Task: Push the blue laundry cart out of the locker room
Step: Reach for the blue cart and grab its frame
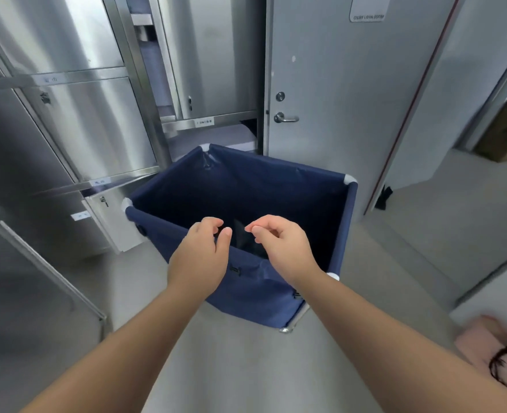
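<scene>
Cart (246, 186) was the thing to move, yet neither hand had hold of it. The left hand's (200, 257) fingers (213, 223) were loosely curled with a gap to the thumb, empty; the right hand (285, 248) was the same, thumb and forefinger nearly meeting on nothing. Both hovered over the near rim (186, 231), apparently just above it (contact could not be made out).

Outward from there, the blue cart stood on the grey floor (231, 368), its far end near a closed door (350, 99) and steel lockers (76, 120) at the left. One low locker door (112, 222) hung ajar just beside the cart's left corner. An opening (466, 186) showed to the right.

The likely trouble: pushed straight, the cart would meet the closed door; swung carelessly, its corner could catch that locker door. A soft fabric rim might also sag under a one-sided grip.
</scene>
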The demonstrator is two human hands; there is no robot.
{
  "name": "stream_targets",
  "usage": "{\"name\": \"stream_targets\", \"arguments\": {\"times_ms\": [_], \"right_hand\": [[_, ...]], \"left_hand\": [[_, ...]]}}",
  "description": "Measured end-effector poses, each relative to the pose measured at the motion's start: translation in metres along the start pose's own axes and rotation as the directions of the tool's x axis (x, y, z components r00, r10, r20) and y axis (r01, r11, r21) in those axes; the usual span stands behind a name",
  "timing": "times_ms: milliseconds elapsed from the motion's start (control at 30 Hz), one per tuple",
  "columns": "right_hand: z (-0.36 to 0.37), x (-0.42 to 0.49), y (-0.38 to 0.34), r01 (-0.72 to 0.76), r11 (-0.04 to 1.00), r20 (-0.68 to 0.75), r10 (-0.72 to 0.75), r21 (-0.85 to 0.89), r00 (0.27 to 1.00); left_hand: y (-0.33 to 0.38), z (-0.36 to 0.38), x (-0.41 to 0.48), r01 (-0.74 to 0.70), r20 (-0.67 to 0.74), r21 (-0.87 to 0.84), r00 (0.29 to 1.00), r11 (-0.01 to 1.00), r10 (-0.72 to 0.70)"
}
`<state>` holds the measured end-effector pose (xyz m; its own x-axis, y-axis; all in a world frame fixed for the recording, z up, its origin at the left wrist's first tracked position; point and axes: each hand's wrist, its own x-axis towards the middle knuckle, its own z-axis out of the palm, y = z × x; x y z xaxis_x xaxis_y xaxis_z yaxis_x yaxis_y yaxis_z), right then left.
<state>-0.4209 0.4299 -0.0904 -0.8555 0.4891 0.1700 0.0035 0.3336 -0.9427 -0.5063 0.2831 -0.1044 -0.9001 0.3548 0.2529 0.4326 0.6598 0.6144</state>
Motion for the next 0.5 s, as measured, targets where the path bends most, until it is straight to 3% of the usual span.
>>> {"name": "stream_targets", "arguments": {"times_ms": [500], "right_hand": [[0.016,0.119,0.084,-0.196,0.975,-0.138,0.181,-0.102,0.974]], "left_hand": [[-0.033,0.103,0.119,-0.071,0.258,-0.021,0.963,0.997,0.074]]}}
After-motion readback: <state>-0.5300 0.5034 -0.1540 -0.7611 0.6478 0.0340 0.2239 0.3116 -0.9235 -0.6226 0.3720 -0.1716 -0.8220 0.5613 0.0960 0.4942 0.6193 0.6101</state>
